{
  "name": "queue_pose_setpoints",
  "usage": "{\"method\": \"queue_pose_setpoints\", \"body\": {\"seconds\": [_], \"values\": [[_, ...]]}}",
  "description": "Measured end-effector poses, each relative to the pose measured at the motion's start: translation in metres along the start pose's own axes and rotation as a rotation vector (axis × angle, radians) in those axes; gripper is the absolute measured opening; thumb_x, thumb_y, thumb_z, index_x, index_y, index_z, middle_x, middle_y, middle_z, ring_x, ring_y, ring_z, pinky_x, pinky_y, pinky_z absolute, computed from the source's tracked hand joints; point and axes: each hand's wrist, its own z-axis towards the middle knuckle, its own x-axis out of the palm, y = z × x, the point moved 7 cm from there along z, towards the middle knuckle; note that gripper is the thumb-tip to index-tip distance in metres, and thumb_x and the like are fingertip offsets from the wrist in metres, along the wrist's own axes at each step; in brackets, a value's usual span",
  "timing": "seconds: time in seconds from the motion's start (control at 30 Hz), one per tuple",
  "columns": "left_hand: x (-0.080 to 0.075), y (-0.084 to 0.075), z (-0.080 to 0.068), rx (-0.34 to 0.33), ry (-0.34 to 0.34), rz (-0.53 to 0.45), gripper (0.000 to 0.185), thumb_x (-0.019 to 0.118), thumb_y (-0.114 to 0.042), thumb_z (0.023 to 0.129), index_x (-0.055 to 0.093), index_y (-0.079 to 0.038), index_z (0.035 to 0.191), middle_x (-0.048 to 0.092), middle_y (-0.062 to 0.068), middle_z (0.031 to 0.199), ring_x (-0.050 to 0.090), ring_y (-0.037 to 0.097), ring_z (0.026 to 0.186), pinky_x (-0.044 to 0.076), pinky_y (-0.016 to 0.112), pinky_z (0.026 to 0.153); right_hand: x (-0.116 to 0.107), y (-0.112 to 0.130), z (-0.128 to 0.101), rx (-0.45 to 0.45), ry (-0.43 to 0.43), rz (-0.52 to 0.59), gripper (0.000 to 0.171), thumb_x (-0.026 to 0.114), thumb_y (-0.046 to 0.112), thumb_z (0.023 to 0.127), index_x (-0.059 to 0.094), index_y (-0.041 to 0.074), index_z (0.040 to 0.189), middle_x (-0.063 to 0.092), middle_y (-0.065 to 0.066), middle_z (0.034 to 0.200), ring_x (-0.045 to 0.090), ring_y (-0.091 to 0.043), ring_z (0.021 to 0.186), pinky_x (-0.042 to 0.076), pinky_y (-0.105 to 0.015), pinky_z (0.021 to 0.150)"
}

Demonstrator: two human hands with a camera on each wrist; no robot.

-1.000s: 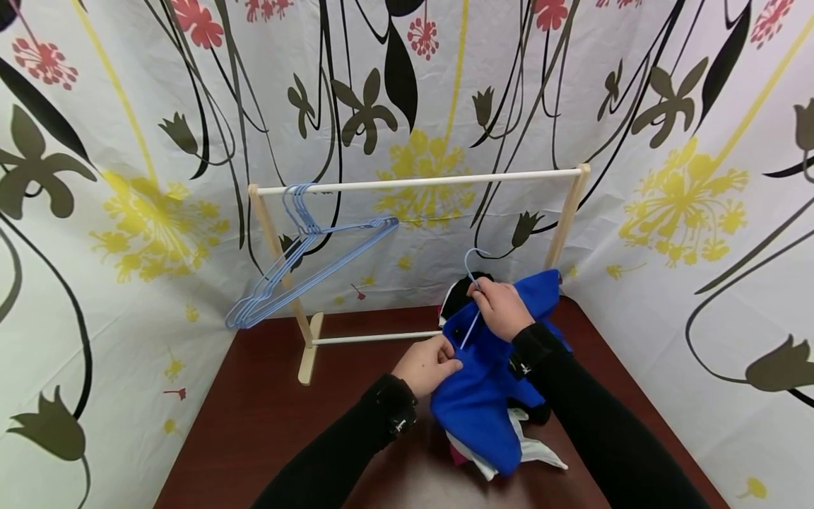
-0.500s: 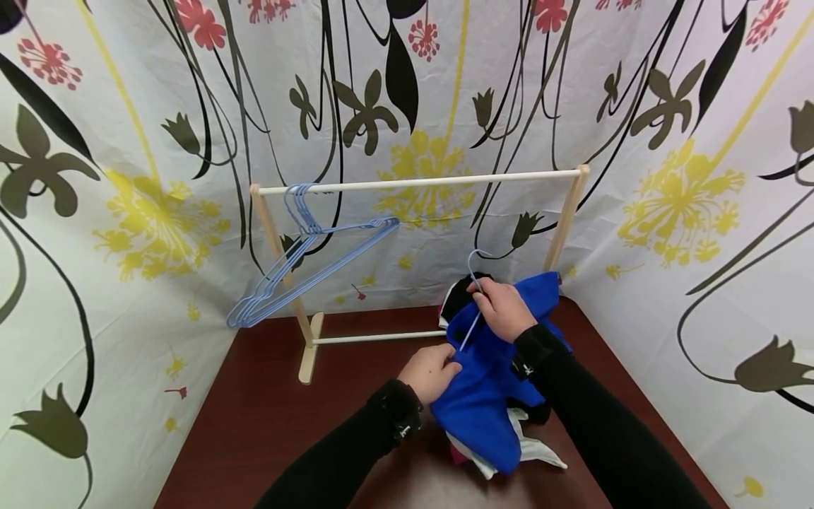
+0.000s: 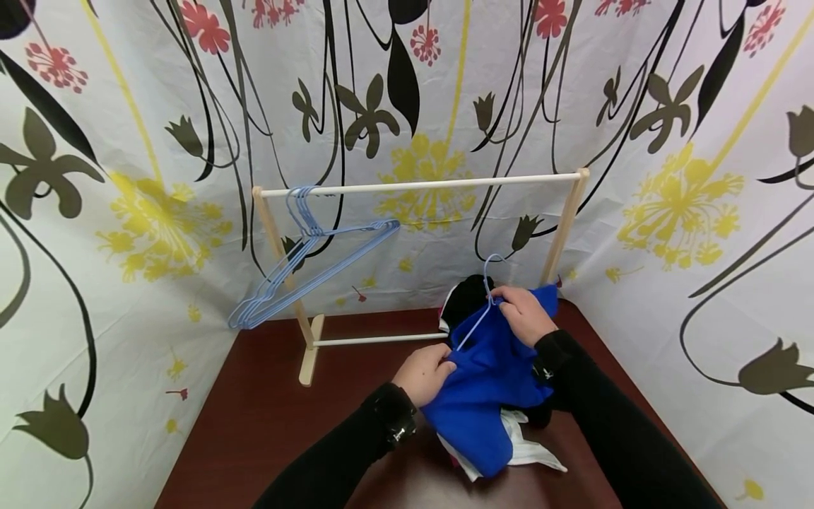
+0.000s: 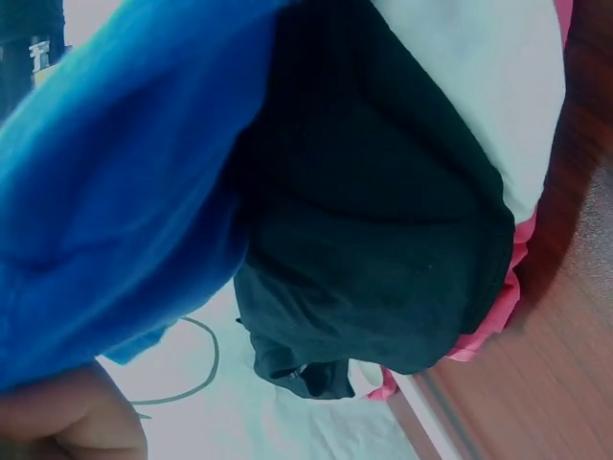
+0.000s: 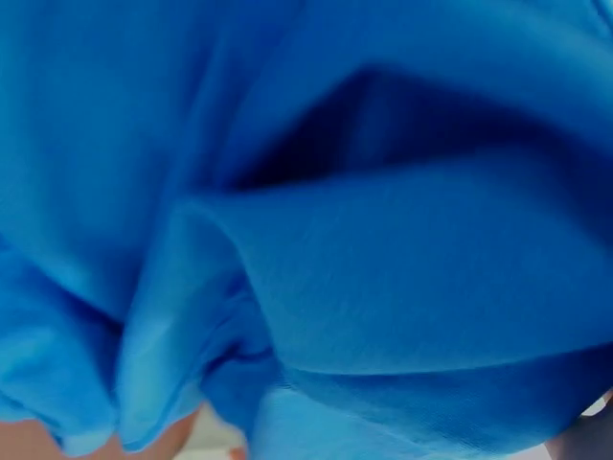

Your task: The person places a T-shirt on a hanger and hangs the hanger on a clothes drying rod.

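A light-blue wire hanger [image 3: 473, 329] stands tilted inside the blue shirt [image 3: 473, 424], its hook poking out above the neck opening. My left hand [image 3: 422, 375] pinches the shirt's left shoulder, where the hanger's arm runs under the cloth. Just below the hook, my right hand [image 3: 525, 316] holds the hanger with its fingertips, against the shirt's neck edge. The hanger's right arm is hidden by cloth and hand. Blue folds [image 5: 402, 268] fill the right wrist view. In the left wrist view, black cloth [image 4: 374, 211] lies behind the shirt.
A clothes rack with a white top rail [image 3: 420, 185] stands behind the hands. Several blue hangers [image 3: 311, 254] hang at its left end. White cloth [image 3: 531, 452], black cloth [image 3: 467, 304] and a bit of pink lie on the dark red table [image 3: 267, 424]. Floral curtains surround it.
My right hand has moved right and slightly down, and the hanger's hook has shifted right with it. The shirt's right side has lowered. My left hand stays at the left shoulder.
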Motion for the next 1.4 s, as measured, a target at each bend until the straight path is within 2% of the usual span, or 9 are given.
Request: {"method": "queue_pose_setpoints", "body": {"seconds": [0.13, 0.23, 0.37, 0.5, 0.67, 0.77, 0.9, 1.13, 1.4], "values": [[0.001, 0.001, -0.003, 0.005, 0.001, 0.003, 0.013, 0.058, -0.023, 0.104, 0.058, -0.018, 0.093, 0.051, -0.005, 0.08, 0.05, 0.011, 0.071, 0.043, 0.029, 0.069, -0.007, -0.018, -0.005, 0.003, -0.058, -0.067, 0.033, 0.041, 0.0, 0.095, 0.069, 0.002, 0.114, 0.066, -0.019, 0.119, 0.054, -0.041, 0.119, 0.035, -0.054, 0.103], [0.002, 0.003, -0.004, 0.005, 0.008, 0.005, 0.012, 0.057, -0.024, 0.105, 0.059, -0.018, 0.094, 0.052, -0.006, 0.081, 0.051, 0.011, 0.073, 0.043, 0.028, 0.07, -0.011, -0.029, -0.01, 0.028, -0.104, -0.129, 0.03, 0.042, 0.002, 0.095, 0.069, 0.001, 0.108, 0.067, -0.021, 0.113, 0.054, -0.043, 0.116, 0.036, -0.055, 0.102], [0.001, 0.006, -0.006, -0.001, 0.015, -0.005, 0.013, 0.056, -0.025, 0.105, 0.059, -0.018, 0.095, 0.052, -0.005, 0.081, 0.051, 0.012, 0.073, 0.043, 0.029, 0.069, -0.016, -0.037, -0.013, 0.056, -0.148, -0.193, 0.028, 0.043, 0.003, 0.095, 0.068, -0.002, 0.107, 0.067, -0.025, 0.112, 0.053, -0.046, 0.116, 0.035, -0.057, 0.102], [-0.003, 0.006, -0.008, -0.003, 0.012, -0.014, 0.014, 0.056, -0.026, 0.106, 0.058, -0.017, 0.095, 0.052, -0.005, 0.081, 0.051, 0.012, 0.073, 0.043, 0.029, 0.069, -0.021, -0.04, -0.014, 0.046, -0.192, -0.238, 0.026, 0.044, 0.003, 0.095, 0.067, -0.003, 0.106, 0.066, -0.026, 0.108, 0.054, -0.046, 0.112, 0.036, -0.057, 0.101], [-0.007, 0.006, -0.01, 0.007, -0.002, -0.016, 0.014, 0.055, -0.026, 0.106, 0.059, -0.017, 0.095, 0.052, -0.005, 0.081, 0.051, 0.012, 0.074, 0.043, 0.029, 0.07, -0.023, -0.05, -0.016, 0.098, -0.192, -0.144, 0.033, 0.04, 0.002, 0.097, 0.063, -0.005, 0.12, 0.061, -0.026, 0.12, 0.05, -0.045, 0.12, 0.033, -0.057, 0.103], [-0.008, 0.007, -0.011, 0.015, -0.007, -0.015, 0.014, 0.056, -0.026, 0.106, 0.059, -0.017, 0.096, 0.053, -0.005, 0.082, 0.052, 0.012, 0.075, 0.044, 0.029, 0.071, -0.027, -0.058, -0.019, 0.161, -0.212, -0.054, 0.04, 0.037, 0.001, 0.098, 0.057, -0.005, 0.132, 0.057, -0.027, 0.13, 0.047, -0.044, 0.125, 0.032, -0.056, 0.106], [-0.007, 0.009, -0.012, 0.021, -0.003, -0.019, 0.014, 0.055, -0.026, 0.106, 0.06, -0.018, 0.096, 0.053, -0.006, 0.082, 0.052, 0.011, 0.075, 0.044, 0.029, 0.071, -0.033, -0.069, -0.025, 0.256, -0.263, 0.012, 0.044, 0.033, 0.004, 0.1, 0.05, -0.005, 0.139, 0.054, -0.026, 0.135, 0.047, -0.044, 0.128, 0.033, -0.057, 0.106], [-0.003, 0.011, -0.013, 0.006, 0.03, -0.047, 0.013, 0.054, -0.028, 0.106, 0.061, -0.02, 0.099, 0.056, -0.008, 0.086, 0.054, 0.01, 0.078, 0.046, 0.028, 0.072, -0.04, -0.075, -0.028, 0.308, -0.333, 0.042, 0.044, 0.031, 0.011, 0.104, 0.048, -0.005, 0.141, 0.055, -0.025, 0.136, 0.05, -0.043, 0.126, 0.035, -0.054, 0.104], [-0.003, 0.01, -0.016, 0.015, 0.034, -0.041, 0.012, 0.055, -0.028, 0.106, 0.063, -0.02, 0.103, 0.059, -0.01, 0.091, 0.056, 0.009, 0.081, 0.048, 0.029, 0.075, -0.047, -0.078, -0.032, 0.356, -0.328, 0.01, 0.048, 0.023, 0.019, 0.108, 0.05, -0.003, 0.141, 0.054, -0.027, 0.137, 0.047, -0.046, 0.127, 0.034, -0.057, 0.104]]}}
